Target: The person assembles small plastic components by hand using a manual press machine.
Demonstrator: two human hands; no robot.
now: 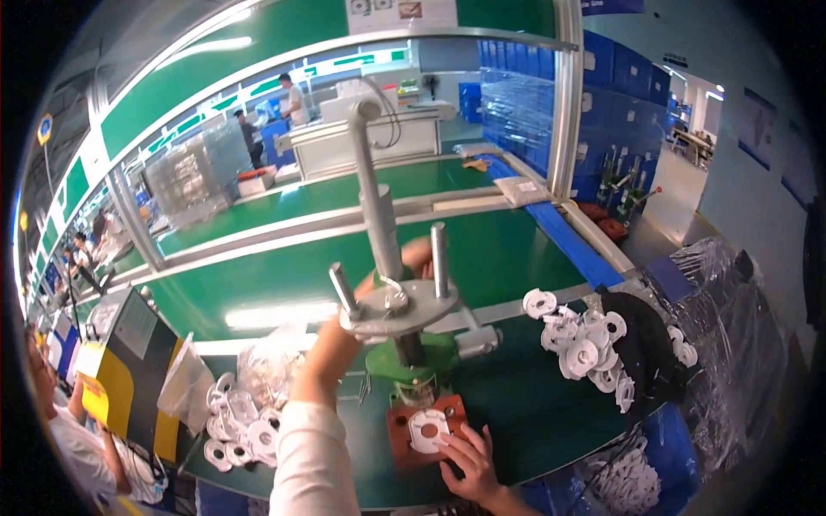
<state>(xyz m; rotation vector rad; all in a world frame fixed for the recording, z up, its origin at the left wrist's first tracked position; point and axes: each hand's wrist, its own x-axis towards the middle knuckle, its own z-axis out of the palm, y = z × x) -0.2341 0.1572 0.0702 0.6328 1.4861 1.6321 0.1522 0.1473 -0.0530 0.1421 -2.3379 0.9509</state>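
Note:
A green bench press (404, 361) stands before me, with a round metal plate (400, 308) and two upright rods on top. My left arm reaches up beside it. My left hand (417, 255) is curled behind the press's grey tube (374, 189), partly hidden, so its grip does not show fully. Under the press lies a reddish-brown fixture block (400, 443), a white plastic part (422, 440) with a round middle seated on it. My right hand (469, 460) rests at the block's right side, fingers apart, fingertips touching the white part's edge.
White plastic parts (581, 353) are heaped at right beside a black sheet (641, 344); more parts (245, 430) lie at left by a clear bag (271, 365). A blue bin (680, 443) with small white pieces stands lower right. A person (82, 439) sits far left.

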